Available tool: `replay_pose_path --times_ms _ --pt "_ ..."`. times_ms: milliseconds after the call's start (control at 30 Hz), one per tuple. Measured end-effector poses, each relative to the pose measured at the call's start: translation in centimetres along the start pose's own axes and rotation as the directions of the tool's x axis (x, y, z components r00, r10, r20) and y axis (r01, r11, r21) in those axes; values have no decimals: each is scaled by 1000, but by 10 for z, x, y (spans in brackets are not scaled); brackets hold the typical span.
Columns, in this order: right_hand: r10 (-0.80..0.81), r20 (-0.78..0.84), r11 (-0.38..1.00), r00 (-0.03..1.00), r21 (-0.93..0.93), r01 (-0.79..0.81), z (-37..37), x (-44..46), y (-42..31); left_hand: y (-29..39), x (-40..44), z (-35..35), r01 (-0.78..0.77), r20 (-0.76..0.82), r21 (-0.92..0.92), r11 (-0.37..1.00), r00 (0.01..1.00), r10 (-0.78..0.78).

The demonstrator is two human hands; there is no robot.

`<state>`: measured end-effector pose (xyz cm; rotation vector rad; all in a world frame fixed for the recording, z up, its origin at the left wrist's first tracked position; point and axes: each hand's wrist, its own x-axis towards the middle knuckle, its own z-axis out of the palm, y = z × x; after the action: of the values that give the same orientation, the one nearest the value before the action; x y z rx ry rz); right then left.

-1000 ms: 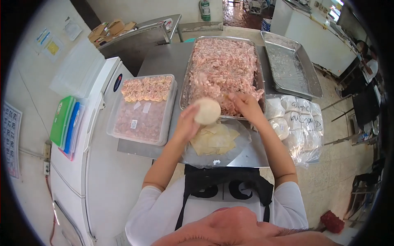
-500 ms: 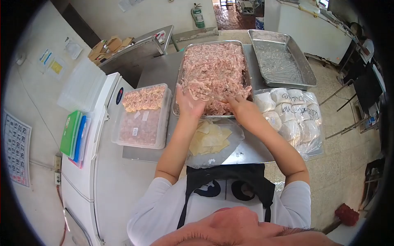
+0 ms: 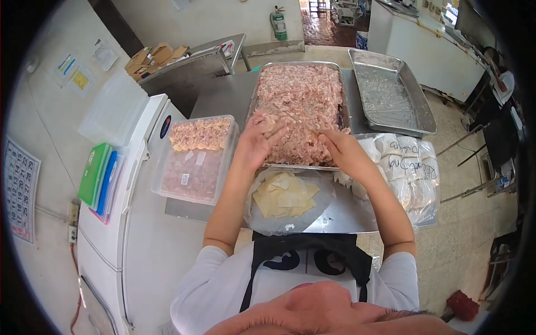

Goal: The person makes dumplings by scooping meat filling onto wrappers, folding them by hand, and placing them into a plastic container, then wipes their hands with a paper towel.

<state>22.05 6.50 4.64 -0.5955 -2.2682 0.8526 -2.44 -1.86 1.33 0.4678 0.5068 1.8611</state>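
A deep metal tray (image 3: pixel 301 89) heaped with pinkish ground meat (image 3: pixel 298 100) lies in front of me. Over its near left part, my left hand (image 3: pixel 255 144) is cupped, palm up, around a small meat-topped dumpling wrapper (image 3: pixel 270 121), partly hidden by the fingers. My right hand (image 3: pixel 345 151) is closed at the tray's near right corner, gripping a thin, light-coloured spreading tool (image 3: pixel 316 132) pointed toward the left hand; its far end blends into the meat. Below the tray, pale yellow wrappers (image 3: pixel 285 195) are stacked loosely on a clear plastic bag (image 3: pixel 262 220).
Left of the tray, a plastic container (image 3: pixel 192 167) holds rows of meat-topped dumplings, part covered by a sheet. Bagged white round pieces (image 3: pixel 405 167) lie at right, under a second metal tray (image 3: pixel 391 92) with smeared residue. A white freezer (image 3: pixel 142 223) borders the table at left.
My left hand has moved slightly left and its fingers have straightened. My right hand has drawn a little to the right, away from it. The whole view has shifted slightly.
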Motion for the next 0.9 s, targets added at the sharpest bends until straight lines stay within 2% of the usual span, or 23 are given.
replay_pose_path --times_ms 67,100,133,167,200,267,300,333,367,400,467,500,533,567,600,667,700,733,767,800,833,867,900 --pt "21 40 1000 999 7 -21 -2 2 2 6 -11 9 75 13 464 883 996 -91" --pt "60 167 997 984 30 -66 -8 3 -5 6 -12 15 77 16 461 884 995 -95" --pt "96 295 992 951 48 -115 -14 4 -12 6 -13 21 -163 136 662 732 986 96" --pt "99 298 992 950 47 -118 -17 4 -18 6 -14 23 -379 294 786 489 924 244" --pt "45 329 997 943 43 -62 -20 4 -24 11 -12 22 -375 290 786 491 926 243" --pt "-5 362 999 932 42 -11 -14 2 -28 28 -4 16 -592 606 790 160 793 -58" --pt "-56 312 998 949 29 49 -6 0 -27 34 -2 11 -591 606 790 163 793 -61" --pt "-107 261 994 959 13 107 0 -1 -24 39 -1 6 -524 558 826 209 811 -177" --pt "-102 260 995 960 12 103 5 -1 -16 41 -1 2 -449 507 860 244 811 -293" --pt "-98 307 995 947 47 88 9 0 -4 40 -1 2 -449 507 859 246 809 -297" --pt "-95 351 994 932 79 72 9 7 21 37 -3 4 -392 394 916 84 840 -372" --pt "-103 357 995 928 24 101 5 14 28 34 -3 4 -392 394 916 84 839 -375" --pt "-113 365 991 924 -30 132 2 17 33 30 -2 2 -184 262 954 237 895 -360" --pt "-84 295 956 952 -246 161 -3 16 36 26 0 -1 29 121 924 381 923 -364" --pt "-91 293 955 952 -245 167 -5 13 24 21 8 -9 24 123 926 378 925 -359" --pt "-175 27 873 984 -459 168 5 -2 -8 12 25 -25 -174 231 945 276 954 -189" --pt "-180 8 870 984 -465 164 16 -8 -10 11 26 -22 -173 229 946 274 956 -185" --pt "-182 11 871 983 -463 166 23 -7 11 9 25 -20 -174 190 979 106 969 -160" --pt "-78 69 833 995 -544 103 29 -7 44 7 22 -18 -164 154 984 -66 979 -135" --pt "33 114 779 993 -625 46 27 -8 65 7 18 -15 -163 152 984 -67 978 -141" --pt "138 119 766 983 -643 -30 17 -6 69 12 14 -11 -161 160 987 3 976 -146" --pt "137 112 766 984 -641 -34 12 -10 70 17 10 -7 -158 167 985 68 973 -157" --pt "107 101 792 989 -611 -23 3 -15 61 22 3 2 -161 170 985 66 973 -158"
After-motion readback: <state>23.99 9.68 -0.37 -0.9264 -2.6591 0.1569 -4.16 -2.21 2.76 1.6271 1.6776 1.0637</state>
